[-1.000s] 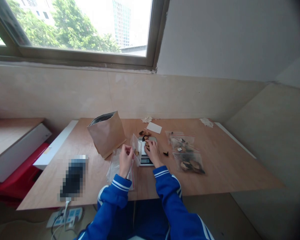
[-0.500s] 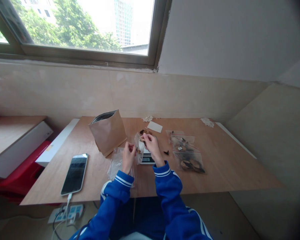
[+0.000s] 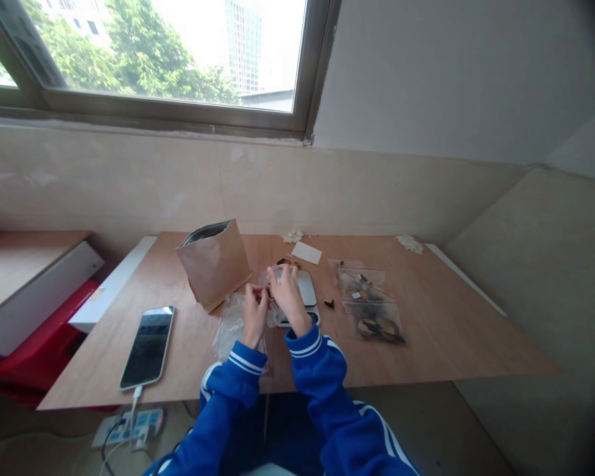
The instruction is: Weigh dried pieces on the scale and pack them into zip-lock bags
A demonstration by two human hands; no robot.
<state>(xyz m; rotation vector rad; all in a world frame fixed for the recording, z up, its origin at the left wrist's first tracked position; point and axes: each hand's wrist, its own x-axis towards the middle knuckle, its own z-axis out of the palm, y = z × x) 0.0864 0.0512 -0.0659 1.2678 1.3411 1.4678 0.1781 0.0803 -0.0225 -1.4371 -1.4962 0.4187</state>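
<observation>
My left hand (image 3: 254, 314) is closed in a pinch on the edge of a small clear zip bag (image 3: 274, 316), which has a little dark brown matter at its mouth. Close beside it, my right hand (image 3: 288, 296) is bent over the bag's opening with fingers together; what they hold is hidden. Under the right hand and partly covered by it is a white kitchen scale (image 3: 307, 288). Dried brown pieces (image 3: 282, 262) lie behind the scale, and one dark piece (image 3: 330, 304) lies to its right.
A brown paper pouch (image 3: 214, 264) stands open at the left, with flat clear bags (image 3: 231, 327) before it. Filled zip bags (image 3: 377, 324) lie at right. A white card (image 3: 306, 252) is behind the scale; a charging phone (image 3: 147, 347) lies left.
My right hand has moved left from over the scale to the bag's mouth, beside my left hand. More of the scale's plate shows. My left hand has hardly moved.
</observation>
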